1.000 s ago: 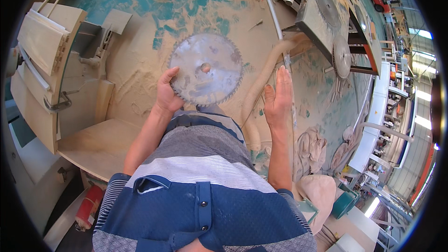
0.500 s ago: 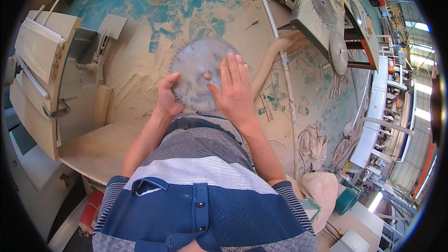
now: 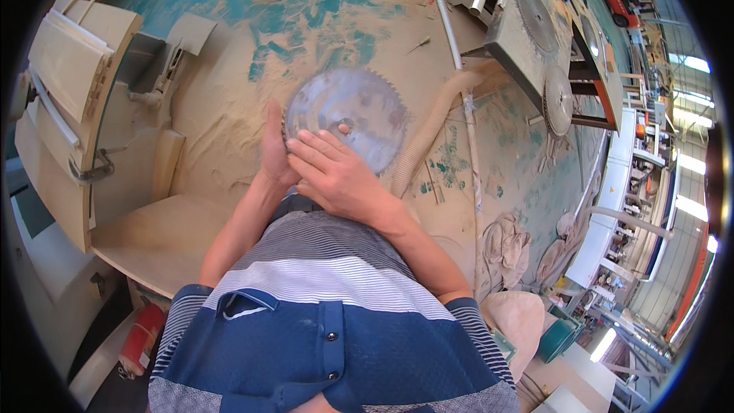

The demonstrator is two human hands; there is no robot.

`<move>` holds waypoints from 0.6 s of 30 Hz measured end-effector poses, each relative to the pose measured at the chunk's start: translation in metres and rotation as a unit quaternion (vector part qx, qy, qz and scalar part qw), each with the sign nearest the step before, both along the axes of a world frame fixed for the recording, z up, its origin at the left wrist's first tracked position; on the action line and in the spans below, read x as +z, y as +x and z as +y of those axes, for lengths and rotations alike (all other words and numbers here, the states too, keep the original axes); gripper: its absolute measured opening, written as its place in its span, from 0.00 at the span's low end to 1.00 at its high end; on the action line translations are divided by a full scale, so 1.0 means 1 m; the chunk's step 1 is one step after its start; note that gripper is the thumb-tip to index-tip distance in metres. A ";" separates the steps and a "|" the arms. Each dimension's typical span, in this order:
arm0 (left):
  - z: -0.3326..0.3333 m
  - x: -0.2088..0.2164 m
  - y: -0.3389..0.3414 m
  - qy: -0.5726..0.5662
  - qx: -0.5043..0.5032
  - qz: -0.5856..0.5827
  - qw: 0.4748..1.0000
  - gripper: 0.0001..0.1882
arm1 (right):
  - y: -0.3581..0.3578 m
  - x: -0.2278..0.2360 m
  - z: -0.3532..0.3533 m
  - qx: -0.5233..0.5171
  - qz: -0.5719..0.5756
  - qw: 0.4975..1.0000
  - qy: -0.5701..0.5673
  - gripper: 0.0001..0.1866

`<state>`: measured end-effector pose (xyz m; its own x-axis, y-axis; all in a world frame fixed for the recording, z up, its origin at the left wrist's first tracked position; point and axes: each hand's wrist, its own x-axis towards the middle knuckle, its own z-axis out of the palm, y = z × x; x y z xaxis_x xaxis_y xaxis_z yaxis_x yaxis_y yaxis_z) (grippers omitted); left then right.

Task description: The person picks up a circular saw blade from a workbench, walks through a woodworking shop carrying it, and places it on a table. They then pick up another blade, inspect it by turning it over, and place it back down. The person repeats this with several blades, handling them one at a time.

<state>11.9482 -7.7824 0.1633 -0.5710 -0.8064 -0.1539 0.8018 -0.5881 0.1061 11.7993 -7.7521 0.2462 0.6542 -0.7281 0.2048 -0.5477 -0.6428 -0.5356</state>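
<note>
Two hands held a circular saw blade (image 3: pixel 348 115) above the sawdusty floor (image 3: pixel 229 92): right hand (image 3: pixel 336 176) flat on its face, fingers spread, left hand (image 3: pixel 274 149) gripping the rim (mid-inspection, probably), careful toothed-edge handling needed; saw table (image 3: pixel 535 38) beyond.

Three circular saw blades (image 3: pixel 348 115), one flexible hose (image 3: pixel 436 126).

A second ago the right hand (image 3: pixel 336 176) hung open beside the saw blade (image 3: pixel 348 116), apart from it. It then swung across onto the disc, and now lies flat over its near face, fingers (image 3: pixel 310 145) spread toward the left hand's grip (image 3: pixel 274 151). The left thumb has straightened up along the blade's rim.
</note>
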 end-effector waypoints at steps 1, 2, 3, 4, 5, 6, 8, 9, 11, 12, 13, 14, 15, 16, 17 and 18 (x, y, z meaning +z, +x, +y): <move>-0.003 -0.001 0.000 0.003 0.015 -0.004 1.000 0.48 | -0.004 0.002 0.003 0.006 0.002 1.000 0.012 0.26; -0.006 -0.001 0.000 0.005 0.029 -0.008 1.000 0.47 | -0.009 0.003 0.005 0.008 0.003 1.000 0.025 0.25; -0.008 -0.001 -0.001 0.002 0.041 -0.008 0.999 0.46 | -0.014 0.004 0.007 0.007 0.009 1.000 0.024 0.24; -0.011 0.000 -0.001 0.009 0.053 -0.010 0.998 0.45 | -0.020 0.004 0.009 0.001 0.013 1.000 0.025 0.22; -0.014 0.002 -0.001 0.011 0.064 -0.006 0.998 0.44 | -0.027 0.004 0.011 -0.004 0.021 0.999 0.025 0.21; -0.016 0.003 -0.001 0.010 0.071 -0.001 0.997 0.43 | -0.033 0.003 0.013 -0.024 0.025 0.999 0.014 0.20; -0.020 0.006 0.000 0.033 0.084 -0.013 0.996 0.43 | -0.047 0.001 0.016 -0.059 0.043 0.997 -0.010 0.18; -0.021 0.007 0.001 0.037 0.087 -0.013 0.995 0.43 | -0.052 0.000 0.017 -0.093 0.037 0.995 -0.008 0.18; -0.022 0.009 0.003 0.048 0.080 -0.022 0.995 0.43 | -0.059 -0.002 0.019 -0.165 0.031 0.986 -0.004 0.17; -0.023 0.009 0.004 0.047 0.076 -0.022 0.996 0.43 | -0.060 -0.002 0.019 -0.179 0.021 0.984 -0.015 0.18; -0.023 0.009 0.004 0.049 0.076 -0.026 0.996 0.43 | -0.058 -0.002 0.019 -0.202 0.011 0.979 -0.022 0.18; -0.022 0.008 0.004 0.047 0.076 -0.028 0.996 0.43 | -0.054 -0.002 0.018 -0.225 -0.013 0.973 -0.043 0.18; -0.022 0.007 0.004 0.041 0.070 -0.021 0.996 0.43 | -0.049 -0.001 0.016 -0.221 0.000 0.975 -0.037 0.18; -0.022 0.006 0.004 0.035 0.069 -0.018 0.997 0.43 | -0.042 0.000 0.014 -0.218 0.000 0.975 -0.045 0.19; -0.021 0.004 0.003 0.025 0.063 -0.004 0.998 0.43 | -0.034 0.001 0.011 -0.209 0.004 0.977 -0.051 0.19; -0.021 0.002 0.003 0.016 0.057 0.010 0.998 0.43 | -0.026 0.002 0.009 -0.197 0.003 0.979 -0.051 0.20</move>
<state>11.9510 -7.8032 0.1655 -0.4782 -0.8616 -0.1703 0.8658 -0.4950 0.0730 11.7736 -7.7434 0.2484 0.3273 -0.9002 0.2872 -0.7673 -0.4306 -0.4753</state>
